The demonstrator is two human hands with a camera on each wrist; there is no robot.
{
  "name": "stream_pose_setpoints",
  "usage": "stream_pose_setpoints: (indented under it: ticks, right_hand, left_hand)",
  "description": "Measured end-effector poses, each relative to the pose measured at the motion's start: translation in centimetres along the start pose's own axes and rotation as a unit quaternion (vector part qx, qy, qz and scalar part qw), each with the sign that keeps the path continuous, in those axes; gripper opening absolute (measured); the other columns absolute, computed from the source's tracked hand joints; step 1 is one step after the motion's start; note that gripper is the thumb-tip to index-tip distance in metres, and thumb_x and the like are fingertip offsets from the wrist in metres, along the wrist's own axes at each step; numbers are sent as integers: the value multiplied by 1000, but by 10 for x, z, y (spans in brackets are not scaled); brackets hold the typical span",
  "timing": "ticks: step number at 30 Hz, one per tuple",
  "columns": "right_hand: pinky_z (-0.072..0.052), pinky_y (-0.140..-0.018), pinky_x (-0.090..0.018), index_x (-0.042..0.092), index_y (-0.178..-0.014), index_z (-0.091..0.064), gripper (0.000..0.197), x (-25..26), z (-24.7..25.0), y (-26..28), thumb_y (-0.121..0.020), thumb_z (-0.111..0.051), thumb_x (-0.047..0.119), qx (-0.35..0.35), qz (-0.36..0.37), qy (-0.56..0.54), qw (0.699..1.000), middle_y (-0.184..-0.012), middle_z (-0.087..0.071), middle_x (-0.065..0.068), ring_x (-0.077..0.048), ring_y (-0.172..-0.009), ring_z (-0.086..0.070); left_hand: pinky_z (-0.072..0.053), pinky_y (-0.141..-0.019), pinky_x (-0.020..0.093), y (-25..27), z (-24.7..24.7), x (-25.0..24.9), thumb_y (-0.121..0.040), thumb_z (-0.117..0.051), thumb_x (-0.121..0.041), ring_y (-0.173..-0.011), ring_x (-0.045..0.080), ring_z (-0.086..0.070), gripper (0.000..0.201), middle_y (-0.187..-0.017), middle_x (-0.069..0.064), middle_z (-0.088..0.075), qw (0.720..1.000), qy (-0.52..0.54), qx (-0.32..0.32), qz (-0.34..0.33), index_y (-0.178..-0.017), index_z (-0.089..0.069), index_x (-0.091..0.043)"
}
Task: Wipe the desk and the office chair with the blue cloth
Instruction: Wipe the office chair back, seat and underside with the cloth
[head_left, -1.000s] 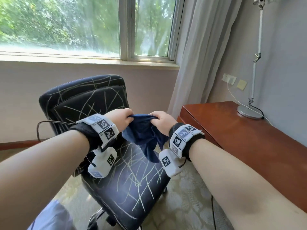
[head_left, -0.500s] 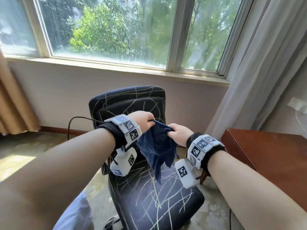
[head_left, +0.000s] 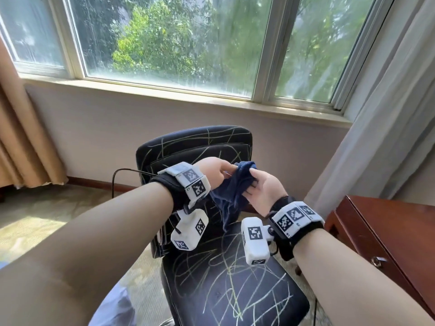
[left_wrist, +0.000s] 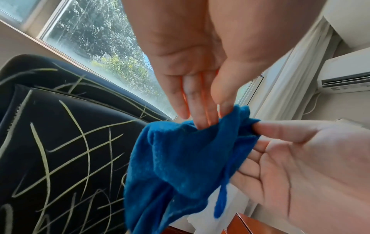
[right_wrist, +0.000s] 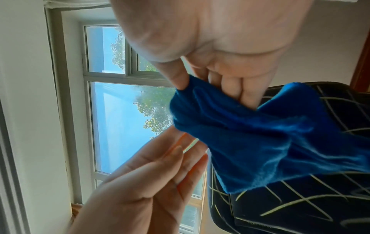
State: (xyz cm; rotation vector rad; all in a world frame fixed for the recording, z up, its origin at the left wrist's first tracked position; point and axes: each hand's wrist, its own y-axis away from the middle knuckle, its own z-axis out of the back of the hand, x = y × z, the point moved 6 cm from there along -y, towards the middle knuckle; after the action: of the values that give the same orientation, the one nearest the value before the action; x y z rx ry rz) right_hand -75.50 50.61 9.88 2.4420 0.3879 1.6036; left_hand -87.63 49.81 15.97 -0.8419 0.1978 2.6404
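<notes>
Head view: your left hand (head_left: 213, 171) and right hand (head_left: 263, 191) meet in the air above the office chair (head_left: 226, 278), with the blue cloth (head_left: 231, 191) bunched between them and its loose end hanging toward the seat. The chair is black with pale scribble lines. The red-brown desk (head_left: 388, 231) stands to your right, well apart from the cloth. Behind the chair: a window (head_left: 179, 41), a grey curtain (head_left: 376, 128) at right, a tan curtain (head_left: 21, 142) at left.

Left wrist view: your left hand (left_wrist: 192, 79) holds its fingers nearly straight, thumb and fingertips touching the top fold of the cloth (left_wrist: 180, 158). Your right hand (left_wrist: 296, 166) pinches the cloth's edge between thumb and fingers. A wall air conditioner (left_wrist: 348, 74) shows at upper right.

Right wrist view: your right hand (right_wrist: 220, 60) pinches the cloth (right_wrist: 260, 134) between thumb and fingers. Your left hand (right_wrist: 150, 182) lies open, fingertips at the cloth's edge. The chair back (right_wrist: 300, 205) is behind.
</notes>
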Motion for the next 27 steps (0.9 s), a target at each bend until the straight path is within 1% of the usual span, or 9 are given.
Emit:
stream_pose_setpoints:
  ticks: [2,5,7,10,14,19,21,25,27]
  right_hand:
    - [-46,-82,-24,11,-98,-57,12,2,-16,-21,-95,-49,20,5,37,44,998,-97,-60,-7,-15,-90,-58]
    - [-46,-98,-42,16,-105,-60,40,7,-32,-59,-73,-71,37,-73,110,178,975,-108,-65,-9,-23,-104,-62]
    - [-44,-99,-48,17,-90,-61,6,10,-45,-88,-85,-63,20,-91,113,173,974,-102,-66,-14,-29,-102,-62]
    - [-44,-98,-50,16,-85,-59,11,24,-56,-133,-91,-54,9,-134,112,155,972,-102,-64,-17,-33,-101,-61]
    - [-46,-97,-38,10,-116,-52,31,59,-92,-174,-87,-63,17,-201,222,219,929,-110,-62,-6,-23,-105,-59]
    - [-38,-81,-17,14,-117,-48,29,67,-189,-203,-90,-59,14,-115,357,413,830,-100,-56,1,-14,-93,-55]
    - [-39,-85,-22,16,-116,-51,28,49,-224,-220,-89,-58,14,-59,372,510,773,-99,-58,1,-18,-94,-56]
    - [-24,-105,-40,24,-121,-56,39,-4,-253,-248,-86,-47,38,17,354,721,596,-119,-59,0,-25,-122,-46]
    - [-13,-111,-45,27,-126,-53,51,-18,-251,-254,-83,-38,51,52,347,744,568,-132,-51,4,-25,-134,-32]
  left_hand:
    - [-34,-70,-3,-17,8,19,-95,-35,6,-121,20,-52,44,-131,12,-55,1000,16,3,-13,-135,-48,-7]
    - [-37,-79,1,-43,26,51,-94,-35,6,-123,17,-51,46,-131,6,-56,999,22,23,-33,-134,-50,-13]
    - [-40,-91,14,-57,53,79,-96,-37,0,-117,17,-55,45,-130,1,-58,999,-11,9,-47,-132,-52,-21]
    - [-36,-95,18,-71,117,145,-96,-46,-15,-118,17,-53,42,-133,-2,-55,995,-72,-67,-16,-138,-45,-24]
    - [-31,-108,30,-71,171,254,-87,-57,-46,-131,17,-40,75,-147,0,-37,988,-95,-70,101,-146,-23,-16]
    - [-32,-105,23,-69,134,327,-78,-67,-50,-130,11,-41,84,-145,-4,-40,992,5,11,125,-143,-25,-17]
    - [-37,-98,21,-74,119,340,-79,-68,-46,-121,12,-50,73,-135,-4,-50,992,36,17,119,-138,-36,-19]
    - [-46,-92,30,-77,98,355,-80,-67,-46,-105,14,-59,52,-114,-4,-63,991,88,11,101,-123,-51,-22]
    - [-46,-92,31,-76,92,360,-80,-67,-44,-103,12,-59,49,-113,-6,-64,988,125,1,95,-123,-52,-24]
